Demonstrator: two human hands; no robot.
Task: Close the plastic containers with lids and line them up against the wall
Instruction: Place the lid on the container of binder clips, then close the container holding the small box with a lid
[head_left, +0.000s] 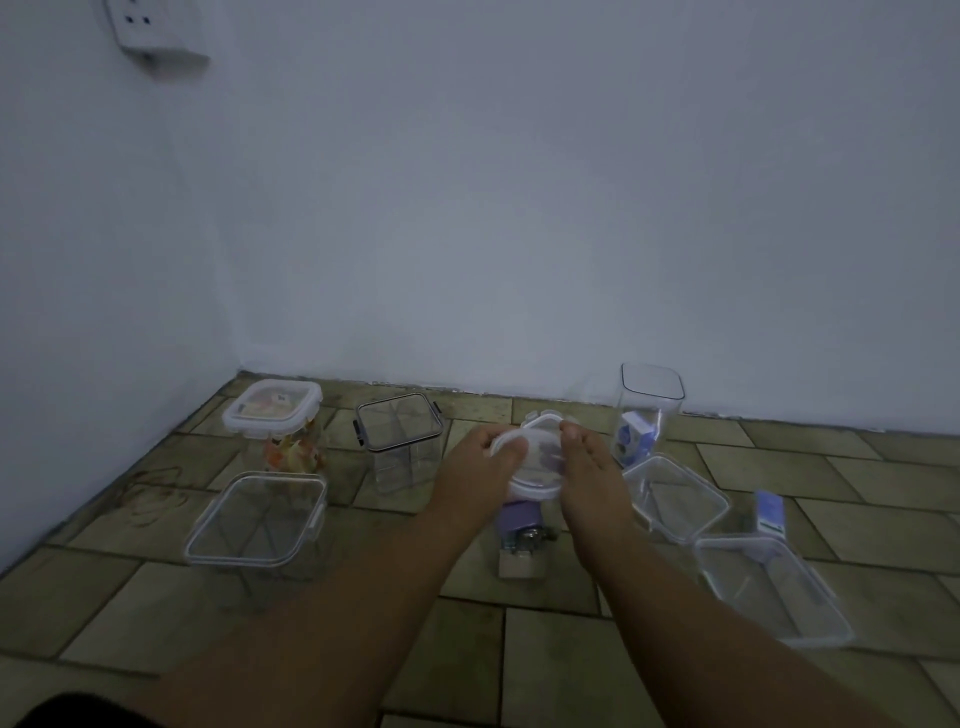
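far left, a lidded container (272, 415) stands near the wall (519, 208), an open container (257, 519) nearer me. at centre i see my left hand (478, 467) and right hand (592, 478) gripping the round lid (535, 460) over a jar (519, 512); an open tub (675, 499) lies right.

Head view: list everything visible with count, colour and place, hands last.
lidded container: one, clear, white lid, back left
dark-rimmed container: one, clear, open, beside it
front-left container: one, clear, open
round lid: one, white-rimmed, centre, held
purple-filled container: one, under that lid
tall container: one, clear, open, back right
middle-right container: one, clear, open
far-right container: one, clear, open
blue-white packets: two, one in the tall container, one by the far-right one
wall socket: one, white, upper left
tiled floor: olive
left hand: grip on the lid's left edge
right hand: grip on its right edge
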